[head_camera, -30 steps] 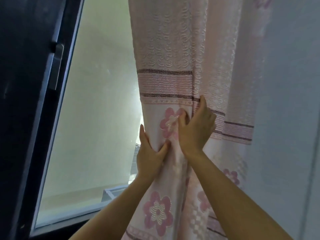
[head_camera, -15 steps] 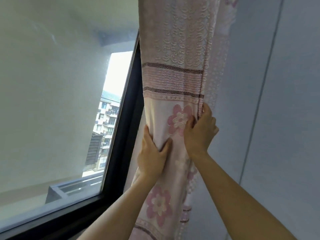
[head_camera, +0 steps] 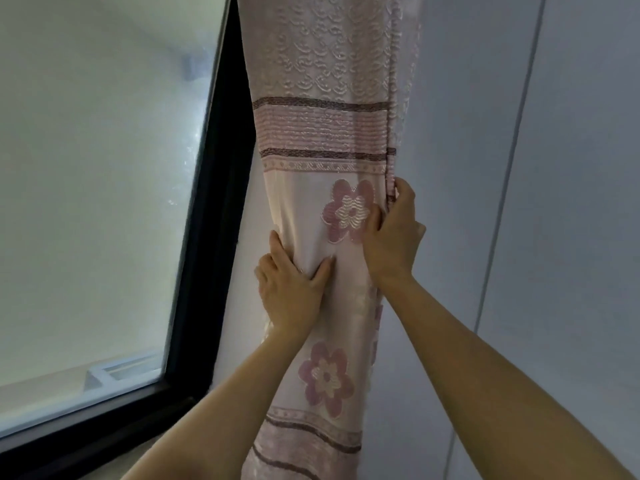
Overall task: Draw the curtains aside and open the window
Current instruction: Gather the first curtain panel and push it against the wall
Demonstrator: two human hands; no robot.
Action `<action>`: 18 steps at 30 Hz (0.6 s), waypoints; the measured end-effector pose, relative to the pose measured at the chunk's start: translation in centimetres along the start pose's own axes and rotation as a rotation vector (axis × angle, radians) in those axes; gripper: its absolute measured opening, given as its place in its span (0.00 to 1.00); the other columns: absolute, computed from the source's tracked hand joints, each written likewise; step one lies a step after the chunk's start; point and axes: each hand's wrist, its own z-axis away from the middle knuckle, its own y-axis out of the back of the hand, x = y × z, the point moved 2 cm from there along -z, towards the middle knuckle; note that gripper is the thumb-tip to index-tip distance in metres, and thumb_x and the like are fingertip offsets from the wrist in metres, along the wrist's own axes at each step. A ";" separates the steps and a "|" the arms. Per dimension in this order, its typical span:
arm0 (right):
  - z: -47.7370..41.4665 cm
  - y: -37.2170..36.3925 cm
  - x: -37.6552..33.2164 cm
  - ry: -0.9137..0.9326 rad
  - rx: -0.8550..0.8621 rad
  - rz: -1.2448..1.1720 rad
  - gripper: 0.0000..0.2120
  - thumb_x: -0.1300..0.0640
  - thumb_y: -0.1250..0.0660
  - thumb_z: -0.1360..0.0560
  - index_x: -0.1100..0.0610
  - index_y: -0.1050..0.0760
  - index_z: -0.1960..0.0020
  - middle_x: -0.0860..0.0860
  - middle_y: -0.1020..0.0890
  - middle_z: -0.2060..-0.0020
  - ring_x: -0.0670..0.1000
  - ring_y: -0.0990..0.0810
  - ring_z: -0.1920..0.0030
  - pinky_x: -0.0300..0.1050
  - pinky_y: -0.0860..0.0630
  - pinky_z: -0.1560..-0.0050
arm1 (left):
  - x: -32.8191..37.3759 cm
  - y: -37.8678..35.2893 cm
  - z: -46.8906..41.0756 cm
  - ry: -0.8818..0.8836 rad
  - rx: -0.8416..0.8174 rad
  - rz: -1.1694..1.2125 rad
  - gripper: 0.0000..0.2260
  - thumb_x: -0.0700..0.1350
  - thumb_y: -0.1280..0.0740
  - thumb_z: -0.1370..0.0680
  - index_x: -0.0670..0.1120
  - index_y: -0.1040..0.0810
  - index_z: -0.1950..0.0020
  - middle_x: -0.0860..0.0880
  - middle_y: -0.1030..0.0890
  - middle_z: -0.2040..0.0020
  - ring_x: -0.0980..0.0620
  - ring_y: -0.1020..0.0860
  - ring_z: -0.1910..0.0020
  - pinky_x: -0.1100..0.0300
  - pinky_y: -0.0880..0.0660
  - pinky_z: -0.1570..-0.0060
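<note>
A pink curtain (head_camera: 322, 133) with flower patterns and dark stripes hangs gathered into a narrow bunch against the wall, right of the window. My left hand (head_camera: 289, 292) grips its left edge, thumb pressed into the fabric. My right hand (head_camera: 393, 237) is higher, closed on the bunch's right edge beside a pink flower. The window (head_camera: 97, 188) fills the left of the view, with a pale glass pane and a black frame (head_camera: 211, 251); the curtain no longer covers the glass.
A pale grey wall (head_camera: 571, 202) with vertical panel seams runs along the right. Through the glass a light outer wall and a ledge (head_camera: 114, 372) show. No window handle is in sight.
Both hands have carried the curtain to the right, off the glass and past the black frame onto the wall. The view has swung right, so the handle and left frame have left sight.
</note>
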 end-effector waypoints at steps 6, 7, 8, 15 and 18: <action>-1.1 0.4 2.8 0.062 -0.060 -0.115 0.18 0.59 0.42 0.23 0.55 0.38 0.34 0.52 0.25 0.40 0.52 0.25 0.44 0.44 0.42 0.45 | -0.6 -2.0 0.1 0.000 0.064 0.163 0.46 0.62 0.30 0.35 0.54 0.53 0.26 0.45 0.42 0.26 0.44 0.39 0.28 0.39 0.37 0.31; -1.3 0.2 3.2 0.074 -0.070 -0.125 0.19 0.60 0.43 0.23 0.56 0.39 0.33 0.52 0.25 0.40 0.53 0.25 0.43 0.46 0.40 0.44 | -0.8 -2.3 0.1 -0.011 0.068 0.202 0.46 0.63 0.30 0.36 0.56 0.52 0.27 0.47 0.40 0.27 0.46 0.37 0.29 0.41 0.35 0.32; -1.6 0.0 3.7 0.086 -0.076 -0.134 0.19 0.60 0.43 0.23 0.56 0.39 0.33 0.53 0.25 0.39 0.53 0.25 0.42 0.48 0.39 0.42 | -0.8 -2.5 0.2 -0.004 0.066 0.216 0.46 0.63 0.30 0.37 0.57 0.53 0.27 0.49 0.40 0.26 0.47 0.37 0.29 0.44 0.35 0.32; -3.2 -2.3 7.1 0.197 -0.090 -0.187 0.21 0.63 0.43 0.23 0.57 0.41 0.31 0.57 0.26 0.39 0.57 0.27 0.41 0.52 0.37 0.42 | -1.7 -5.0 -0.6 -0.030 0.149 0.176 0.45 0.62 0.33 0.35 0.55 0.55 0.26 0.51 0.40 0.27 0.50 0.36 0.30 0.57 0.37 0.38; -4.0 -3.8 8.3 0.236 -0.081 -0.212 0.21 0.62 0.44 0.23 0.57 0.40 0.31 0.57 0.25 0.40 0.57 0.26 0.43 0.53 0.37 0.44 | -2.0 -6.2 -1.0 -0.038 0.213 0.120 0.46 0.66 0.36 0.38 0.55 0.54 0.26 0.50 0.41 0.26 0.48 0.37 0.29 0.47 0.38 0.31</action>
